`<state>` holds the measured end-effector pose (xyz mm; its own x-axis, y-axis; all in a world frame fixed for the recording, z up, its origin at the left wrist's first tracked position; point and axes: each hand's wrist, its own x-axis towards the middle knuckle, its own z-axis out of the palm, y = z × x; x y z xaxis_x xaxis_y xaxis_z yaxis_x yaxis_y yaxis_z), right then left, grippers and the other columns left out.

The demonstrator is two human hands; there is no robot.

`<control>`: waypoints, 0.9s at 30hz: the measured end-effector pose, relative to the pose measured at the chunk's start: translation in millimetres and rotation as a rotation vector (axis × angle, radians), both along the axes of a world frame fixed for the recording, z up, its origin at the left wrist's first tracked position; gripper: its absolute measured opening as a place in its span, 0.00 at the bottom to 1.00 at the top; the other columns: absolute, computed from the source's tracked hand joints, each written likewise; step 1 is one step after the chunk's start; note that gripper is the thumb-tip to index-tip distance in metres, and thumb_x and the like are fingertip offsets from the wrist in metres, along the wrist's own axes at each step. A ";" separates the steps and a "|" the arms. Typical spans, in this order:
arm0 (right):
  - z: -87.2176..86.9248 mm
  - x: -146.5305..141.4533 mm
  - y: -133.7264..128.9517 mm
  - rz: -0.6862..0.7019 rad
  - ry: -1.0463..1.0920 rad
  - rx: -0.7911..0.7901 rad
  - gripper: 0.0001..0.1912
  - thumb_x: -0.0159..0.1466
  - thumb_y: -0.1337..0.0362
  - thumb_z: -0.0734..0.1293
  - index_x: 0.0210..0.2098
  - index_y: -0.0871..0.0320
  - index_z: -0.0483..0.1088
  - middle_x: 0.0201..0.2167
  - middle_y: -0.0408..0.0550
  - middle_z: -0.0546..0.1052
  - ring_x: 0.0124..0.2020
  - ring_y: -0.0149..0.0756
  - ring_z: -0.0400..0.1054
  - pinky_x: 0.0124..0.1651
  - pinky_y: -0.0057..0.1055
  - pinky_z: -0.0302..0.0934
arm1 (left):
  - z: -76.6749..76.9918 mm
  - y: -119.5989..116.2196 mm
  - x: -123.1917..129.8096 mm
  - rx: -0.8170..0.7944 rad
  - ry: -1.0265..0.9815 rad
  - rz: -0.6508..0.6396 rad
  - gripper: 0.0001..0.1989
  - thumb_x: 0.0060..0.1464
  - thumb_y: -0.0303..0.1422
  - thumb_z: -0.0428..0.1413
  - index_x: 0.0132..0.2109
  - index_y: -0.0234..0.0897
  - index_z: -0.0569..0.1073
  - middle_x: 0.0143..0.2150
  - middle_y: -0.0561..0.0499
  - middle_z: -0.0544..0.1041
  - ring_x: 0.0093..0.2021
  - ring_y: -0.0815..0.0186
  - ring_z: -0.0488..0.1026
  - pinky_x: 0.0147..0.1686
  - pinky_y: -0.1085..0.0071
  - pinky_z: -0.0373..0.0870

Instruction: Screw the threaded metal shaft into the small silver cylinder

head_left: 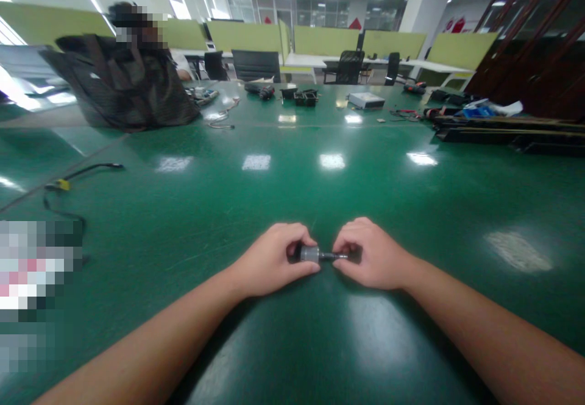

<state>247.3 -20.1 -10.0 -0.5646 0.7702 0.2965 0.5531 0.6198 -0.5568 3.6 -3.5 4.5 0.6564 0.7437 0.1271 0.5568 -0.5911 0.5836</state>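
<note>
A small grey metal cylinder (pixel 309 254) with a thin dark shaft lies level just above or on the green table (pixel 292 198); its exact kind is not clear. The thumb and fingers of my left hand (pixel 278 260) are closed around the cylinder, hiding its left end. From the cylinder the shaft (pixel 329 256) points right, into the pinch of my right hand (pixel 372 256). Thumb and index finger of that hand close about the shaft's bright tip. Both hands rest low over the table, knuckles apart.
A large dark bag (pixel 128 82) stands at the back left, with a person partly behind it. A black cable (pixel 91 167) lies at left. Along the far edge sit a silver box (pixel 366 100), black parts (pixel 299 96) and dark metal rails (pixel 507 131).
</note>
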 end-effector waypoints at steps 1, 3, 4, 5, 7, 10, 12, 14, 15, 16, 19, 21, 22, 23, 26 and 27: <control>0.0 1.2 0.5 0.004 -0.008 -0.003 0.04 0.54 0.69 0.72 0.30 0.58 0.73 0.25 0.40 0.75 0.30 0.32 0.68 0.44 0.35 0.54 | -0.4 0.2 -0.2 0.000 -0.002 -0.004 0.13 0.54 0.41 0.65 0.40 0.38 0.75 0.33 0.53 0.74 0.32 0.66 0.68 0.36 0.70 0.63; -0.1 3.2 1.5 0.009 -0.017 -0.009 0.04 0.54 0.69 0.72 0.29 0.58 0.73 0.24 0.40 0.74 0.29 0.32 0.68 0.44 0.35 0.54 | -1.0 0.6 -0.5 0.003 -0.006 -0.010 0.13 0.54 0.41 0.65 0.40 0.38 0.75 0.34 0.53 0.74 0.32 0.66 0.68 0.36 0.70 0.63; -0.2 4.0 1.8 0.009 -0.020 -0.011 0.04 0.54 0.68 0.72 0.29 0.58 0.73 0.24 0.39 0.74 0.29 0.32 0.68 0.44 0.35 0.54 | -1.2 0.8 -0.6 0.003 -0.007 -0.012 0.13 0.54 0.41 0.65 0.40 0.38 0.75 0.34 0.53 0.74 0.32 0.66 0.68 0.36 0.70 0.63; -0.2 4.7 2.1 0.009 -0.022 -0.012 0.04 0.54 0.68 0.72 0.29 0.58 0.73 0.24 0.39 0.74 0.29 0.32 0.68 0.44 0.35 0.54 | -1.3 0.8 -0.6 0.003 -0.009 -0.012 0.13 0.54 0.41 0.65 0.40 0.38 0.75 0.33 0.53 0.74 0.32 0.66 0.68 0.36 0.70 0.63; 0.2 6.3 2.6 0.007 -0.027 -0.016 0.04 0.54 0.69 0.72 0.28 0.58 0.73 0.24 0.39 0.74 0.29 0.32 0.68 0.44 0.35 0.55 | -1.1 0.7 -0.5 0.003 -0.011 -0.005 0.13 0.53 0.41 0.65 0.40 0.38 0.75 0.33 0.54 0.74 0.32 0.66 0.69 0.35 0.70 0.62; 1.7 10.2 3.7 -0.001 -0.031 -0.027 0.03 0.54 0.69 0.72 0.28 0.58 0.73 0.24 0.39 0.74 0.28 0.31 0.68 0.44 0.35 0.55 | -0.3 -0.1 -0.2 0.002 -0.009 0.006 0.12 0.53 0.41 0.65 0.40 0.38 0.75 0.33 0.54 0.74 0.32 0.66 0.69 0.36 0.70 0.62; 3.0 14.1 4.9 0.001 -0.039 -0.030 0.03 0.53 0.69 0.72 0.28 0.58 0.73 0.23 0.39 0.74 0.28 0.31 0.67 0.44 0.35 0.56 | 0.1 -0.5 0.0 0.001 -0.009 0.008 0.12 0.53 0.40 0.65 0.40 0.38 0.75 0.33 0.54 0.74 0.32 0.66 0.69 0.36 0.70 0.62; 4.2 18.7 6.4 0.000 -0.050 -0.034 0.04 0.52 0.70 0.71 0.27 0.58 0.73 0.23 0.39 0.73 0.27 0.31 0.67 0.43 0.34 0.56 | 0.2 -0.7 0.2 0.001 -0.009 0.009 0.13 0.53 0.40 0.65 0.40 0.38 0.75 0.32 0.54 0.74 0.32 0.66 0.69 0.36 0.70 0.62; 4.6 20.9 7.1 -0.004 -0.054 -0.039 0.04 0.51 0.71 0.71 0.26 0.58 0.72 0.22 0.39 0.73 0.27 0.31 0.66 0.42 0.33 0.57 | 0.1 -0.7 0.2 0.001 -0.008 0.011 0.13 0.53 0.41 0.65 0.40 0.38 0.75 0.32 0.54 0.73 0.32 0.66 0.69 0.36 0.69 0.62; 5.0 22.9 7.8 -0.011 -0.057 -0.043 0.04 0.51 0.71 0.70 0.26 0.58 0.72 0.22 0.38 0.72 0.26 0.31 0.66 0.41 0.32 0.57 | -0.1 -0.6 0.1 0.001 -0.006 0.014 0.13 0.53 0.41 0.65 0.40 0.38 0.75 0.32 0.54 0.73 0.32 0.66 0.69 0.36 0.69 0.62; 5.4 26.0 9.0 -0.020 -0.064 -0.055 0.04 0.50 0.71 0.70 0.25 0.58 0.71 0.21 0.38 0.72 0.25 0.30 0.65 0.39 0.31 0.57 | -0.9 -0.2 -0.4 0.000 0.001 0.018 0.13 0.53 0.41 0.65 0.40 0.39 0.75 0.33 0.54 0.73 0.32 0.65 0.69 0.36 0.69 0.62; 5.4 25.4 8.9 -0.021 -0.069 -0.059 0.04 0.50 0.71 0.70 0.25 0.58 0.71 0.21 0.38 0.72 0.25 0.30 0.64 0.40 0.32 0.57 | -1.3 0.0 -0.6 0.001 0.000 0.018 0.13 0.53 0.41 0.65 0.40 0.39 0.75 0.33 0.54 0.73 0.32 0.65 0.69 0.36 0.69 0.62; 5.4 24.5 8.7 -0.023 -0.070 -0.062 0.04 0.50 0.71 0.70 0.25 0.58 0.71 0.21 0.38 0.72 0.24 0.29 0.64 0.41 0.32 0.57 | -1.4 0.0 -0.6 0.002 -0.001 0.017 0.13 0.53 0.41 0.65 0.40 0.39 0.75 0.33 0.54 0.73 0.32 0.65 0.69 0.36 0.69 0.62; 5.4 23.4 8.3 -0.025 -0.071 -0.065 0.04 0.50 0.71 0.70 0.25 0.58 0.72 0.21 0.37 0.72 0.24 0.29 0.64 0.42 0.33 0.57 | -1.4 0.0 -0.5 0.003 -0.002 0.016 0.13 0.53 0.41 0.65 0.40 0.38 0.75 0.33 0.54 0.73 0.32 0.65 0.69 0.37 0.69 0.62; 5.3 20.1 7.5 -0.018 -0.074 -0.070 0.03 0.50 0.71 0.70 0.26 0.58 0.72 0.21 0.37 0.73 0.25 0.29 0.65 0.44 0.34 0.56 | -1.1 0.0 0.1 0.009 -0.004 0.016 0.13 0.53 0.41 0.65 0.40 0.38 0.75 0.32 0.54 0.73 0.32 0.66 0.69 0.36 0.69 0.62; 5.2 19.3 7.3 -0.016 -0.076 -0.070 0.03 0.51 0.70 0.70 0.26 0.58 0.73 0.22 0.38 0.73 0.26 0.29 0.66 0.45 0.34 0.56 | -1.0 0.0 0.2 0.011 -0.005 0.016 0.13 0.53 0.41 0.65 0.40 0.38 0.75 0.32 0.54 0.73 0.32 0.66 0.68 0.36 0.69 0.62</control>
<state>266.6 -12.7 -4.8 -0.5709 0.7966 0.1986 0.6045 0.5716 -0.5548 3.8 -3.5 3.5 0.6435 0.7528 0.1385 0.5634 -0.5883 0.5801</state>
